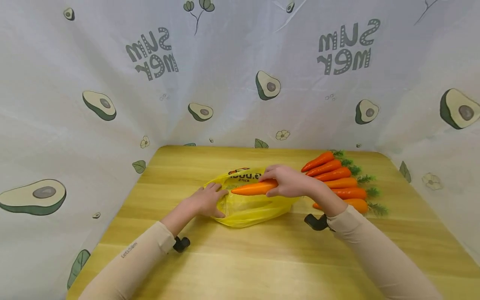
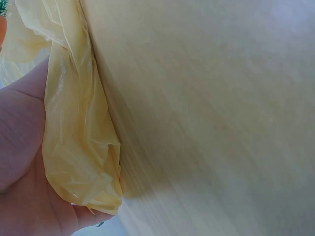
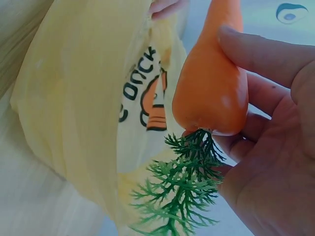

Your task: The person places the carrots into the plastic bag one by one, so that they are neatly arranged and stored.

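In the head view my right hand (image 1: 286,181) holds an orange carrot (image 1: 253,189) over a yellow plastic bag (image 1: 258,212), tip pointing left. The right wrist view shows my thumb and fingers round the carrot's thick end (image 3: 209,93), with green leaves (image 3: 179,187) hanging from it. My left hand (image 1: 207,200) is at the bag's left end, thumb and fingers spread apart at its mouth. In the left wrist view, yellow plastic (image 2: 78,132) drapes across that hand and covers part of the fingers. Dark print (image 1: 245,176) shows on the bag.
Several carrots (image 1: 339,183) with green tops lie in a row at the right of the wooden table (image 1: 232,262), close to my right forearm. A pale curtain (image 1: 232,50) with avocado prints hangs behind and at both sides. Dark wrist mounts (image 1: 316,222) jut from both sleeves.
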Demonstrator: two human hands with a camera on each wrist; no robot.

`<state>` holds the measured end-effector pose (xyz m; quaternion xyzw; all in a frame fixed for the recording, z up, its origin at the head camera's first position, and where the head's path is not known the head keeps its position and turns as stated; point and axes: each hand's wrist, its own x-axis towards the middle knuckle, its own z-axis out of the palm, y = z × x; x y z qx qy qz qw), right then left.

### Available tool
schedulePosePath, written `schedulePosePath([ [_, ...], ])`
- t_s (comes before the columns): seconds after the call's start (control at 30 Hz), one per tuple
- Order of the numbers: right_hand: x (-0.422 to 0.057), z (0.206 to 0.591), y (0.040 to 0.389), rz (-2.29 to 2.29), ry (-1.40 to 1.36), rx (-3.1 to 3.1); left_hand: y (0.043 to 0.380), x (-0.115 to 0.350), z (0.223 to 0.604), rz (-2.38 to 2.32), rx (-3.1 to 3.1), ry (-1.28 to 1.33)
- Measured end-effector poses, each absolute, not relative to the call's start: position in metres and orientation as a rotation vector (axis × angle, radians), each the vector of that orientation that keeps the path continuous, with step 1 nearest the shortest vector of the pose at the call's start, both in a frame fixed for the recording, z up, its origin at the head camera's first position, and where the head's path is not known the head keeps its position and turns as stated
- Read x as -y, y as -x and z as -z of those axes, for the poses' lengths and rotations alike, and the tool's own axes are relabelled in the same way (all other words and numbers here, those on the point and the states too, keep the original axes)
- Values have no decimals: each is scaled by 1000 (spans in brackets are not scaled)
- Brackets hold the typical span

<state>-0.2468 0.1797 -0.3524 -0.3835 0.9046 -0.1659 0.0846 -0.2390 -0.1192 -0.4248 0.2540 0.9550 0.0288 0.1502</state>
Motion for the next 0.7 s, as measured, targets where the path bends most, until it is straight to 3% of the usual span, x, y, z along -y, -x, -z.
schedulePosePath([
  [0.7,-174,392,283,530,993,-2796,234,116,423,-85,-2735,-775],
])
